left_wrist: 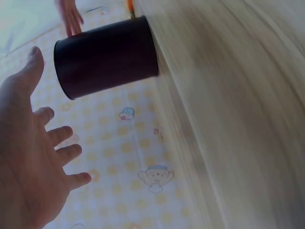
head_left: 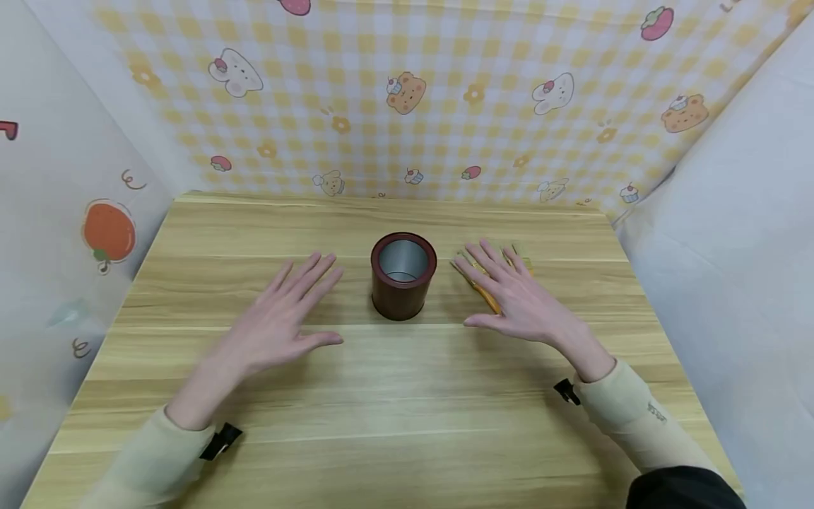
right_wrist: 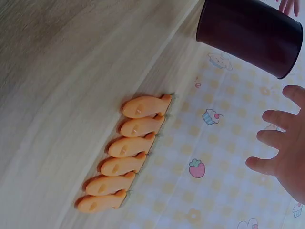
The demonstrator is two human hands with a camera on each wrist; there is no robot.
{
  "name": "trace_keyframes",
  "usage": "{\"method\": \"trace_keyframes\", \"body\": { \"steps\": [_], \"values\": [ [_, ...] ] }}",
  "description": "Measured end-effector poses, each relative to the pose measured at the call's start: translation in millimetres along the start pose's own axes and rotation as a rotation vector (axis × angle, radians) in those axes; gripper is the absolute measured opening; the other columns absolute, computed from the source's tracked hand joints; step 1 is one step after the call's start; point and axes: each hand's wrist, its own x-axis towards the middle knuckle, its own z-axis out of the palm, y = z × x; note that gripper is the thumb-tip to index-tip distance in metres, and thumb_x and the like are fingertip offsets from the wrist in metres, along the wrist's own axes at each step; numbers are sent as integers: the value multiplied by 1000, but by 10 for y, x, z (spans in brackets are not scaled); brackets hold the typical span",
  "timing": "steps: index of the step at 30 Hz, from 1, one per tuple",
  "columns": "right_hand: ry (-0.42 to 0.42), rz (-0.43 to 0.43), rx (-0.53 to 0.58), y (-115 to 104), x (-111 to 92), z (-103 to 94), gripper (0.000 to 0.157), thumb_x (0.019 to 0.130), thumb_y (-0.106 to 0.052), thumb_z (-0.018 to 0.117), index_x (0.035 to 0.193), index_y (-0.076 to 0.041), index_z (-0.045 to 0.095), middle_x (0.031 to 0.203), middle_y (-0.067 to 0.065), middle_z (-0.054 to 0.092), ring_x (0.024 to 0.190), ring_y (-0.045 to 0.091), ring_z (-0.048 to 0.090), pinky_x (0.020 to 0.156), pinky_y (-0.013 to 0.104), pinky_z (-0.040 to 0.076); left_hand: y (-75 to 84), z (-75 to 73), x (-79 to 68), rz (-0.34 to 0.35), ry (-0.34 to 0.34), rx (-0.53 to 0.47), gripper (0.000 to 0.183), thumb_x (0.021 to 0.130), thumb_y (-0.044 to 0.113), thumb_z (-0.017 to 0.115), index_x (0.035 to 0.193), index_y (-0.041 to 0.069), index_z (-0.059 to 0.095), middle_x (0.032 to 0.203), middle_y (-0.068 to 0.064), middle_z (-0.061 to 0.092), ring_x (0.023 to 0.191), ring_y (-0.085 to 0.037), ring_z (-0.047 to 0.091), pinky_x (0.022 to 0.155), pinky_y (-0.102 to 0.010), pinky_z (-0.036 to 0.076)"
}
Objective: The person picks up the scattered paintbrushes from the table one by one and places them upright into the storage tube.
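A dark reddish-brown cylindrical canister (head_left: 399,297) stands upright between the two hands, its open top showing a grey metallic inside. To its left my left hand (head_left: 273,332) is held over the table, palm down, fingers straight and thumb spread toward the canister. My right hand (head_left: 524,304) mirrors it on the other side, fingers spread, holding nothing. Partly hidden below it in the head view are slim utensils with orange handles (head_left: 491,302) and thin, pale tips. The right wrist view shows several of these rounded orange handles (right_wrist: 127,147) lying in a neat row.
The wood-grain table (head_left: 407,438) carries all of this. A yellow-checked cloth (head_left: 445,106) with cartoon prints hangs behind its back edge. White cloth (head_left: 731,233) borders the right side, and a printed white sheet (head_left: 83,297) the left.
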Motion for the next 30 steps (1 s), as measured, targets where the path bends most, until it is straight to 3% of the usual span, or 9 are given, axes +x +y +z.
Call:
{"method": "trace_keyframes", "body": {
  "steps": [7,12,18,23,27,30],
  "values": [
    [-6,16,11,15,-23,12,97,92,-63,66,166,-28,16,175,1,8,162,33,12,127,68,13,110,100,150,-69,33,-79,105,90,67,65,167,25,7,175,-2,12,162,-28,16,131,-54,14],
    [21,48,61,23,-38,27,96,94,-53,70,167,-30,12,175,2,10,161,33,15,128,64,13,190,169,300,-135,64,-148,112,87,63,72,167,25,3,175,-3,15,161,-28,20,128,-56,24],
    [50,116,124,17,-42,44,94,95,-45,71,167,-30,11,175,1,14,161,30,19,125,66,22,283,276,531,-239,90,-309,119,84,61,78,167,28,-1,174,-5,16,159,-32,24,128,-57,25],
    [83,193,225,13,-5,70,86,100,-40,66,166,-31,12,173,5,22,157,34,29,122,63,31,355,365,700,-312,95,-449,122,81,62,80,165,35,-5,174,1,13,160,-31,22,127,-58,26],
    [111,283,317,15,32,92,79,103,-47,59,165,-37,11,170,6,30,153,36,36,120,62,35,387,430,804,-338,98,-515,126,78,64,81,164,36,-7,174,4,14,161,-29,20,126,-59,27],
    [124,311,326,20,78,111,79,102,-51,59,165,-38,15,167,7,35,151,37,39,117,63,39,394,483,856,-348,118,-561,130,77,60,85,165,32,-7,174,3,16,161,-27,21,126,-59,29]
  ]
}}
